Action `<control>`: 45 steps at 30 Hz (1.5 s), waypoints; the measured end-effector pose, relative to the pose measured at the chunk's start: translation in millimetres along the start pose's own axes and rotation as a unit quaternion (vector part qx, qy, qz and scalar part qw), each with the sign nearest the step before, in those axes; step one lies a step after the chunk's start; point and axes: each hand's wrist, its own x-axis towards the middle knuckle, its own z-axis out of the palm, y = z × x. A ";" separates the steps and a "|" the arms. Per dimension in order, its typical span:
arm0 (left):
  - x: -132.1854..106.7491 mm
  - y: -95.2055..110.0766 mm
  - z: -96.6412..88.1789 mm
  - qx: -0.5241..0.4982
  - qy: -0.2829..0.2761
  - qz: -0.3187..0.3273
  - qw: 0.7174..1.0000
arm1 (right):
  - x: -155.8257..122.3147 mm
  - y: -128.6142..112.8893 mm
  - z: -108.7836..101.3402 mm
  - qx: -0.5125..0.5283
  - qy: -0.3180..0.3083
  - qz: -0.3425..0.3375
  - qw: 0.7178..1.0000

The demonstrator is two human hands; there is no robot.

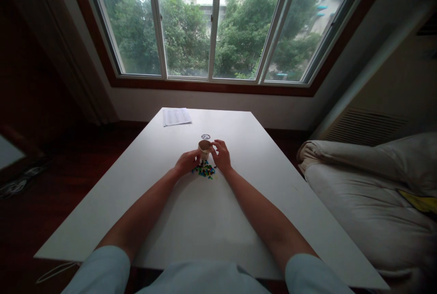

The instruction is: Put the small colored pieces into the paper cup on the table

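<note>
A small tan cup (204, 153) stands or is held upright near the middle of the white table, its open mouth facing up. My left hand (188, 162) grips the cup low on its left side, fingers curled. On the other side, my right hand (221, 154) has its thumb and forefinger closed at the cup's right rim. Just in front of the cup lies a loose pile of small multicoloured pieces (205, 170), mostly green, blue and yellow; their exact kind is too small to tell. Behind the cup rests a small round, dark-rimmed disc (205, 137).
Sheets of printed paper (176, 117) lie at the white table's (201, 230) far left corner. A pale sofa (355, 194) stands along the right side. Beyond the table is a wide window (211, 25). Some cable (56, 271) hangs at the near left edge.
</note>
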 end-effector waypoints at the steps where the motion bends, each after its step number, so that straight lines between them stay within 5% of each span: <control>1: -0.1 0.7 0.2 -0.002 0.007 0.002 1.000 | -0.2 -0.3 0.1 0.007 -0.001 0.006 1.000; 10: -0.8 10.1 -4.6 0.028 0.028 0.018 0.999 | -1.9 -5.9 -2.2 0.004 -0.040 0.023 0.999; 18: -1.1 17.7 -10.6 0.010 0.104 -0.004 0.994 | -1.1 -7.4 -3.0 -0.005 -0.051 0.004 0.999; 33: 3.6 20.2 -6.1 0.010 0.155 -0.057 0.986 | -2.1 -12.2 -4.0 0.011 -0.059 0.006 0.998; 45: 1.8 21.5 -7.3 0.000 0.136 -0.056 0.989 | 0.6 -15.9 -9.2 -0.018 -0.006 0.023 1.000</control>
